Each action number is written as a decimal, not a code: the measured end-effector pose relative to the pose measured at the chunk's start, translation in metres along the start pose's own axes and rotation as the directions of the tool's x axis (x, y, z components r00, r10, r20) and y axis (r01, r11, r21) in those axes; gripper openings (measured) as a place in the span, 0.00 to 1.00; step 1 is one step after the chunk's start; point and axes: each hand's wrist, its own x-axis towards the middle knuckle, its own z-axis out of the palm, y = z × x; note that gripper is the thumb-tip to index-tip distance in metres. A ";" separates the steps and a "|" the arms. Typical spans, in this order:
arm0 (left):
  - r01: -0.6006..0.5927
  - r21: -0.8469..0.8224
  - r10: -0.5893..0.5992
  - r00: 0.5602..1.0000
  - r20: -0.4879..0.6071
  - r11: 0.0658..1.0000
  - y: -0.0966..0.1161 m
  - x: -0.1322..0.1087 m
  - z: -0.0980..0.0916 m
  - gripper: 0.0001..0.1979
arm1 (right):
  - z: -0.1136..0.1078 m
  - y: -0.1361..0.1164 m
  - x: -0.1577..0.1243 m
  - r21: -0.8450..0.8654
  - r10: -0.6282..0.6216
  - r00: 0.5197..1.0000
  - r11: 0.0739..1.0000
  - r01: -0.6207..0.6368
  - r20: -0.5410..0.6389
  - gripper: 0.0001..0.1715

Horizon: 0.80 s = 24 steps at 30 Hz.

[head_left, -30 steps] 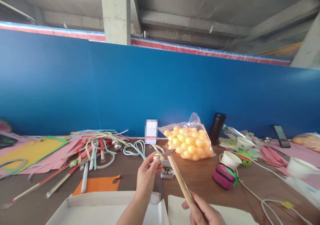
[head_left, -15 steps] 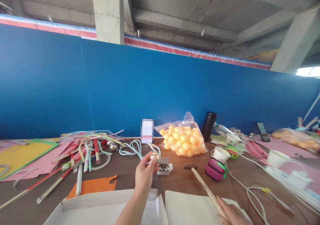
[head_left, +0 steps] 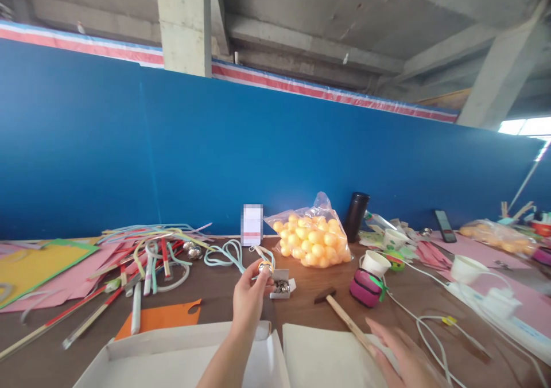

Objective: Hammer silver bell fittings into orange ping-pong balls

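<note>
My left hand [head_left: 249,299] is raised over the table and pinches a small orange ball with a shiny metal piece [head_left: 264,268] at its fingertips. A small hammer [head_left: 344,318] with a wooden handle lies on the brown table, its dark head pointing left. My right hand [head_left: 402,356] hovers at the handle's near end with fingers spread, holding nothing. A little open box of metal pieces [head_left: 282,287] sits just right of the left hand. Behind it lies a plastic bag of orange balls [head_left: 312,240].
An open white cardboard box [head_left: 172,359] lies at the near edge. Coloured strips, sticks and paper sheets [head_left: 142,256] cover the left. A magenta pouch [head_left: 365,288], paper cups, a dark flask [head_left: 356,216] and white cables [head_left: 434,325] sit to the right. A blue wall backs the table.
My right hand lowered the hammer from beside the ball down to the table and let go of it. The left hand kept its pinch on the ball. The view shifted rightwards.
</note>
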 end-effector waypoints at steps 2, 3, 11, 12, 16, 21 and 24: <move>0.007 -0.028 -0.007 1.000 0.007 1.000 0.002 -0.003 0.002 0.25 | -0.002 -0.025 0.006 0.301 -0.017 0.999 0.954 0.004 0.038 0.21; 0.012 -0.052 -0.011 1.000 0.018 0.999 0.003 -0.004 0.002 0.25 | -0.001 -0.039 0.010 0.435 -0.022 0.996 0.900 -0.016 0.082 0.20; 0.104 -0.171 -0.076 0.984 0.163 0.980 -0.003 -0.003 0.001 0.24 | 0.041 -0.128 0.068 0.858 0.006 0.953 0.433 -0.274 0.302 0.19; 0.100 -0.173 -0.068 0.981 0.183 0.980 -0.003 -0.003 0.000 0.23 | 0.046 -0.134 0.075 0.865 0.000 0.951 0.416 -0.281 0.309 0.20; 0.083 -0.181 -0.039 0.971 0.235 0.980 -0.001 -0.005 0.001 0.22 | 0.056 -0.150 0.082 0.881 -0.087 0.929 0.360 -0.306 0.359 0.23; 0.088 -0.112 -0.061 0.973 0.221 0.990 -0.002 -0.010 0.008 0.21 | 0.058 -0.150 0.072 0.908 -0.176 0.917 0.292 -0.299 0.359 0.25; 0.089 -0.096 -0.065 0.971 0.228 0.991 -0.003 -0.014 0.012 0.20 | 0.060 -0.145 0.070 0.926 -0.181 0.927 0.257 -0.277 0.327 0.25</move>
